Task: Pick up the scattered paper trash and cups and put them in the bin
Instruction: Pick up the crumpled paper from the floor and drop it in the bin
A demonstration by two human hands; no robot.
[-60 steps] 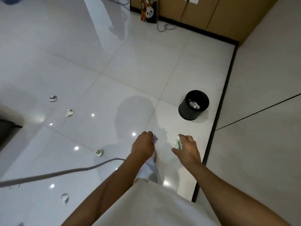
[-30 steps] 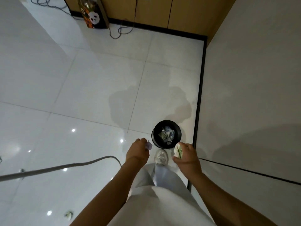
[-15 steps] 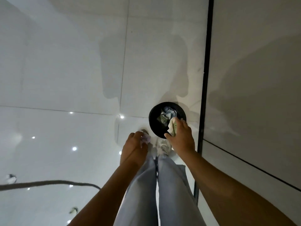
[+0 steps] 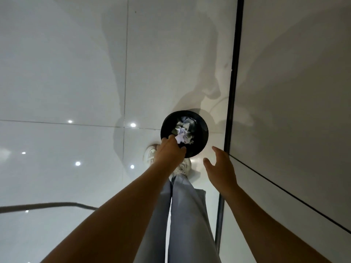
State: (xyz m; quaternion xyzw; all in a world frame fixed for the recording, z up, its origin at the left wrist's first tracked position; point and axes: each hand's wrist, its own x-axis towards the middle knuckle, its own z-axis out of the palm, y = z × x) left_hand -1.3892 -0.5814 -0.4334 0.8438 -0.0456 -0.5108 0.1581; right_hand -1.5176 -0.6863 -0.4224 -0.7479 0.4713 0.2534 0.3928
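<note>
1. A glossy white tiled floor (image 4: 62,73) is filling most of the view from above, reflecting small round ceiling lights, with a person's shadow falling across it.
2. A pale wall (image 4: 294,82) is running along the right side, meeting the floor at a black skirting strip (image 4: 234,59).
3. The person's legs in light grey trousers (image 4: 182,215) are standing at the bottom centre, and white sneakers (image 4: 150,153) are showing just beside the bin.
4. A round black bin (image 4: 202,136) is sitting on the floor near the wall, straight ahead of the feet, and crumpled paper trash (image 4: 187,124) is lying inside it.
5. The left hand (image 4: 170,151) is reaching over the near rim of the bin, its fingers (image 4: 171,138) curling around a crumpled white paper ball (image 4: 180,136) and holding it above the bin's opening.
6. The right hand (image 4: 221,166) is hovering to the right of the bin, apart from it, its fingers (image 4: 216,149) relaxed and spread, grasping nothing.
7. A grey cable (image 4: 47,205) is lying across the floor at the lower left, well apart from the bin.
</note>
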